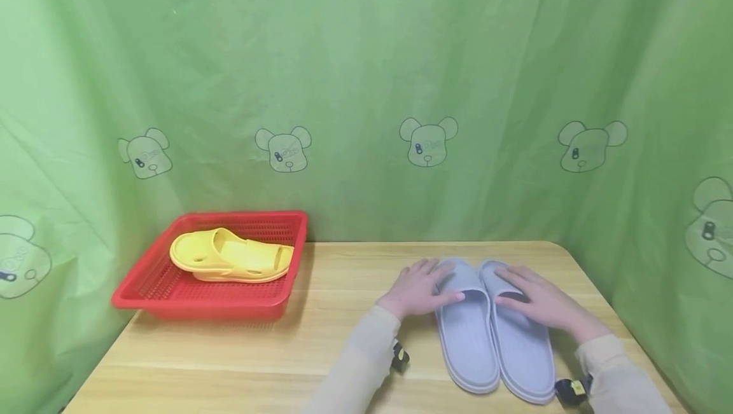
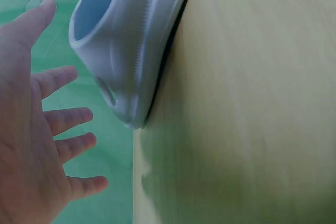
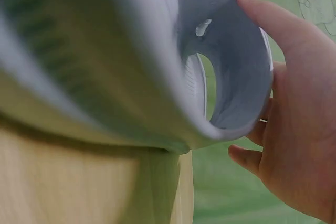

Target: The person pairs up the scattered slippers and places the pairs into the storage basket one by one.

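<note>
Two grey slippers [image 1: 469, 341] lie side by side on the right of the bench [image 1: 286, 363], toes towards the green curtain [image 1: 355, 51]. The left hand [image 1: 420, 291] is beside the left slipper's strap, its grip loose, fingers spread and holding nothing. The right hand [image 1: 544, 299] is at the right slipper's strap, fingers extended, grip not closed; whether its thumb touches is unclear. Yellow clogs [image 1: 229, 255] lie in a red basket [image 1: 212, 307] at left.

Right hand [image 3: 304, 114] at grey-blue slipper [image 3: 231, 51] — thumb [image 3: 275, 22] by its rim; wooden tabletop [image 3: 68, 182] below — green curtain [image 3: 226, 192] behind.
</note>
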### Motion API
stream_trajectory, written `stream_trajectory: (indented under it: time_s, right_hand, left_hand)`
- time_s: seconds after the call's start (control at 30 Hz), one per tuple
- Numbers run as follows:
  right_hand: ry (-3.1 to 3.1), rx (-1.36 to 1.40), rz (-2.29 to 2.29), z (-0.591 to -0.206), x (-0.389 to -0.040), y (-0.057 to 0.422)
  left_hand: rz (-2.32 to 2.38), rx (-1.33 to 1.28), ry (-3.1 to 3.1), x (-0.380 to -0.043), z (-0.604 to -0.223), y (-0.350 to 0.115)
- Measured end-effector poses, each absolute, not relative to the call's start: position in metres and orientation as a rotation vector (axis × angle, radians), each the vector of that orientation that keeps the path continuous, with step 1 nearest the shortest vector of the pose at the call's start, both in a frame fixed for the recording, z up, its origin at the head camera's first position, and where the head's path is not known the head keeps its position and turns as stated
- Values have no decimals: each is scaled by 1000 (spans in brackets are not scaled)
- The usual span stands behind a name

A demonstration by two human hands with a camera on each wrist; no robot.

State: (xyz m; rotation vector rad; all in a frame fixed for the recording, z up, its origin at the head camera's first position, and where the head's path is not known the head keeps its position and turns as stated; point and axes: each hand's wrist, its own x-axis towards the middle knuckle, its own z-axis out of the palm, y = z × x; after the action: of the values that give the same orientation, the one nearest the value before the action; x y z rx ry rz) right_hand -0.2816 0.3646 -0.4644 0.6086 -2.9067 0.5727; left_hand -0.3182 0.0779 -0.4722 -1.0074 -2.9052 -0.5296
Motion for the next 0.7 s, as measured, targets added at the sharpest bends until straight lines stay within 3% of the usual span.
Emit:
stream_trajectory:
  time_s: [0.7]
  right_hand:
    - [-2938, 673, 688, -473, -295, 371]
  left_hand:
    - [-431, -1046, -2955, -328, -478, 98]
